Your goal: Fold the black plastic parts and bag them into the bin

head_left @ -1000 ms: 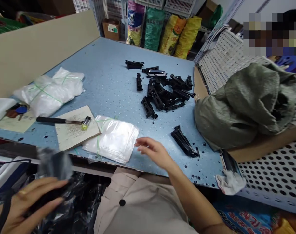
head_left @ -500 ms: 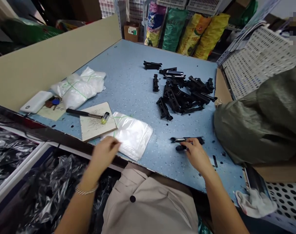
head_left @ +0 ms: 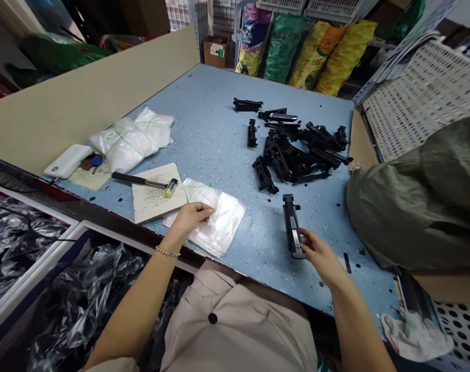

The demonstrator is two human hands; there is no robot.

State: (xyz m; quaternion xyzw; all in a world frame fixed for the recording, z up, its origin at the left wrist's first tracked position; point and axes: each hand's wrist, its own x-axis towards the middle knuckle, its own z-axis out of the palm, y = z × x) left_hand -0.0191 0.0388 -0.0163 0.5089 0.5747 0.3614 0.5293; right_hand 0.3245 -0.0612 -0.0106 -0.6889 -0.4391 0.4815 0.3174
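Note:
My left hand [head_left: 194, 216] is over a stack of clear plastic bags [head_left: 225, 222], its thumb and fingers pinched at the top bag. In my right hand [head_left: 316, 252] is a long black plastic part with a shiny strip [head_left: 292, 227], gripped by its near end and pointing away from me. Beyond it lies a loose pile of similar black plastic parts [head_left: 285, 155]. Left of the bags, a hammer [head_left: 145, 182] with a black handle and a clear yellowish head rests on a pale board [head_left: 153, 206].
Tied bundles of plastic bags [head_left: 132, 137], a white device [head_left: 67, 161] and keys [head_left: 91, 161] lie at the left. A dark green sack [head_left: 413, 201] bulges over the right edge. Bins of black plastic film [head_left: 88, 294] stand below left. A white glove [head_left: 417, 333] lies lower right.
My left hand has moved right and forward onto the bag stack. The black part in my right hand has turned from lying sideways to pointing away from me.

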